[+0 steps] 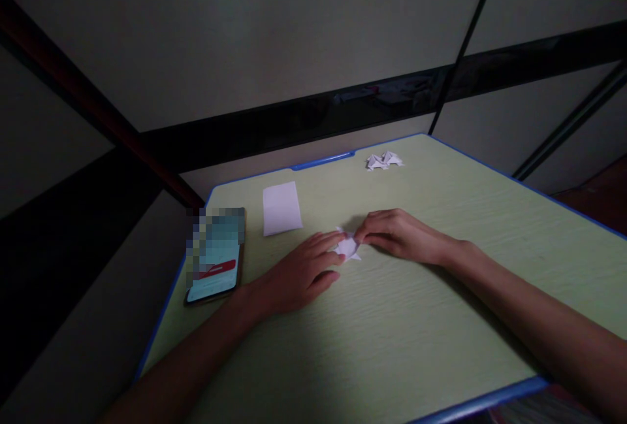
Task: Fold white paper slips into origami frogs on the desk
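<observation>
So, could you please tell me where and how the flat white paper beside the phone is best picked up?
I'd pinch the flat white paper at its near edge, thumb below and fingers above, coming from the near side. It lies flat on the table, so an edge probably offers the easiest grip, and the left hand is close to that side.

- A single head-worn view, looking forward and down across the desk (pixel 465 195) from above its near side.
- Close enough that the left hand (pixel 300 272) and right hand (pixel 393 234) reach mid-frame.
- Upward, it takes in pale panels (pixel 294 32).
</observation>
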`<action>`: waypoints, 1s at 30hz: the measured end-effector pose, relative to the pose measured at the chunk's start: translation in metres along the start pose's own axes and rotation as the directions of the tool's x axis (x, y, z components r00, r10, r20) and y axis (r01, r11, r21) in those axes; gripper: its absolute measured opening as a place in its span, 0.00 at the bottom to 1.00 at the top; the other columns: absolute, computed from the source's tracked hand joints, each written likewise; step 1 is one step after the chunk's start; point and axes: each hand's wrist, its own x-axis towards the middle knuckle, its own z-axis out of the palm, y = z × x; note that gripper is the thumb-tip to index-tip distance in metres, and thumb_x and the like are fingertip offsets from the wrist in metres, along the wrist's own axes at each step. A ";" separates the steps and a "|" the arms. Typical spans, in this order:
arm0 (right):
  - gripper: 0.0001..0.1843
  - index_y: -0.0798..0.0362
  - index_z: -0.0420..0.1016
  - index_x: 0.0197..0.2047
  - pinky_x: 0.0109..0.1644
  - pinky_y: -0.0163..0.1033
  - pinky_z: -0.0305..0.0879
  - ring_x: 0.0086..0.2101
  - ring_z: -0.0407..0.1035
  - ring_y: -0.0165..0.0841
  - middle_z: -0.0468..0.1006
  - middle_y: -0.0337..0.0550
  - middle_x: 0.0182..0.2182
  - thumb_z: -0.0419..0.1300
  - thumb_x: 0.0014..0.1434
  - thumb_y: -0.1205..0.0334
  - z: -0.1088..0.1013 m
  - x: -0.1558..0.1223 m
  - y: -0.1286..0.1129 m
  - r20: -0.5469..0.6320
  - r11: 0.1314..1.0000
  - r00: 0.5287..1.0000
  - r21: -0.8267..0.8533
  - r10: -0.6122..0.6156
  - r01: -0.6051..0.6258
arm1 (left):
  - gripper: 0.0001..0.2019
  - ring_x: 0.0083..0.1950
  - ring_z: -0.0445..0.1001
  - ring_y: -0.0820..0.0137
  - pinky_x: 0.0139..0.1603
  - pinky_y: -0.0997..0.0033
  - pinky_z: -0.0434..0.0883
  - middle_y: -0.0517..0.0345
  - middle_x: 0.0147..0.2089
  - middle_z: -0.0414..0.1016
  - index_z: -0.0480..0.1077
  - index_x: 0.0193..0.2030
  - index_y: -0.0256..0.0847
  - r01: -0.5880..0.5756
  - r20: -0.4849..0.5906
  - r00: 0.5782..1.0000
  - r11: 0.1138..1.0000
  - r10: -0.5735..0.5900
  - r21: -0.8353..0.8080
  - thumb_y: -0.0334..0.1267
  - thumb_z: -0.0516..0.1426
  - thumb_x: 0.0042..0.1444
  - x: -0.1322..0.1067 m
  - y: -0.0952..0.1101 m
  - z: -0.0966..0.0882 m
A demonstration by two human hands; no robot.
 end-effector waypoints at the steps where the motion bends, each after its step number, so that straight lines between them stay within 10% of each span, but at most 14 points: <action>1: 0.09 0.58 0.71 0.35 0.36 0.34 0.61 0.31 0.67 0.28 0.73 0.44 0.30 0.50 0.56 0.67 0.001 0.000 0.000 -0.017 0.999 1.000 0.032 0.022 -0.022 | 0.14 0.61 0.48 0.68 0.59 0.61 0.52 0.48 0.60 0.54 0.63 0.46 0.36 -0.001 0.007 1.000 1.000 0.001 0.007 0.35 0.45 0.56 0.000 0.000 0.000; 15: 0.11 0.58 0.61 0.34 0.28 0.33 0.61 0.23 0.65 0.25 0.70 0.38 0.22 0.57 0.45 0.70 0.019 0.011 0.007 -0.074 0.730 0.916 0.631 0.395 -0.264 | 0.16 0.62 0.46 0.70 0.59 0.66 0.53 0.45 0.61 0.51 0.62 0.49 0.34 -0.025 0.063 0.998 0.996 0.020 0.086 0.36 0.43 0.57 0.002 0.001 -0.003; 30: 0.10 0.53 0.58 0.28 0.26 0.32 0.57 0.22 0.65 0.28 0.70 0.37 0.21 0.55 0.41 0.72 0.032 0.016 0.005 -0.235 0.828 0.825 0.387 0.514 -0.405 | 0.12 0.62 0.46 0.65 0.59 0.62 0.53 0.44 0.61 0.51 0.65 0.39 0.34 -0.139 0.047 0.990 0.975 0.133 0.175 0.34 0.43 0.57 0.002 -0.006 0.002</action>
